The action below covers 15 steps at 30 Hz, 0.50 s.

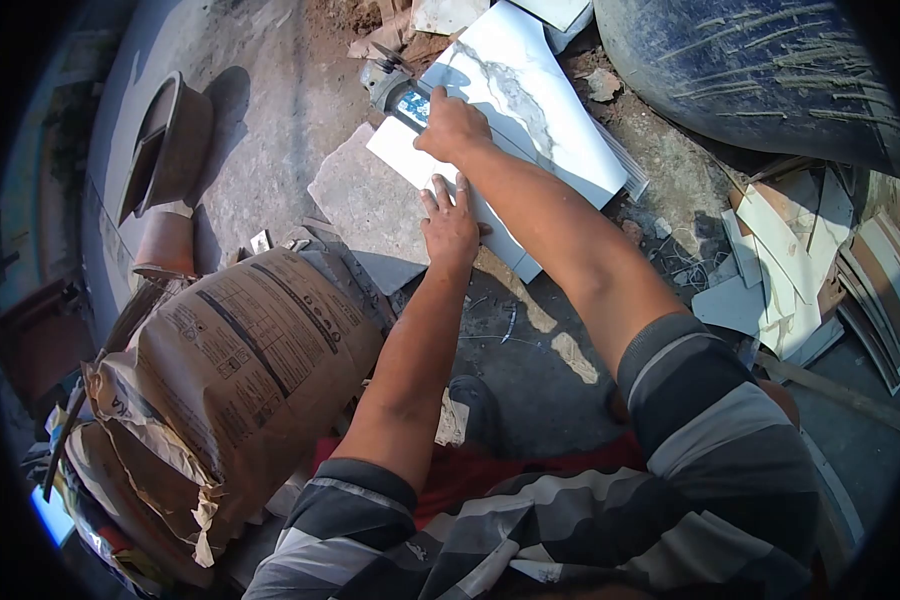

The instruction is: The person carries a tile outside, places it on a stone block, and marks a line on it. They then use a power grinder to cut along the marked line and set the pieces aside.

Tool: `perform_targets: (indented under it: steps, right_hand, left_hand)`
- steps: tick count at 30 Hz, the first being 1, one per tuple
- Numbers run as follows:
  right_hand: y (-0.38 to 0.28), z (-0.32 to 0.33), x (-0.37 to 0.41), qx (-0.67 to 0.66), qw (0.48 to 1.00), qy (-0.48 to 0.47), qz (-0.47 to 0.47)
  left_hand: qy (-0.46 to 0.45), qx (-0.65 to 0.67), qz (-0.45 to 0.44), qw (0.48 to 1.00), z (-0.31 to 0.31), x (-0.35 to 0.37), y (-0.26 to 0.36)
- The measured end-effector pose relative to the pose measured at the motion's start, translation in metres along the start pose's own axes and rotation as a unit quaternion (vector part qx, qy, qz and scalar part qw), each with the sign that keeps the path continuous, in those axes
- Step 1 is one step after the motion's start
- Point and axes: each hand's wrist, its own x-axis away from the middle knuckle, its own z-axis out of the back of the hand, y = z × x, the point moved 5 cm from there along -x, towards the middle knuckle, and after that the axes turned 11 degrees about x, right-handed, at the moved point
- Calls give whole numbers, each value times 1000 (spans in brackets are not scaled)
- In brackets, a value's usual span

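Observation:
My right hand [454,127] is wrapped round an angle grinder [381,86], whose body has a blue and white label. The grinder's head and disc point away from me, over the edge of a white tile [395,153]. My left hand [450,230] lies on that tile with its fingers spread, just nearer to me than the grinder. Beneath and beyond is a larger glossy white tile [577,150] with grey marbling. A rough stone slab [355,190] lies under the tiles' left side. Whether the disc touches the tile is too small to tell.
A brown paper sack [260,350] stands close on my left. Farther left, a basin [175,140] rests tilted near a reddish bucket [166,243]. A big dark blue rounded container [760,75] is at the upper right, with broken tile pieces [785,260] below it.

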Motion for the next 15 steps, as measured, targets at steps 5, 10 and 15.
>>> perform_targets:
  steps: [5,10,15]
  right_hand:
    - [5,-13,-7,-10,1000,13,6]
    - [7,-13,-12,-14,1000,3,-6]
    - [8,-15,-13,-9,1000,-17,-6]
  left_hand:
    - [7,-11,5,1000,-2,0,-2]
    - [14,3,3,1000,-3,-1,-1]
    - [9,13,5,1000,2,2,2]
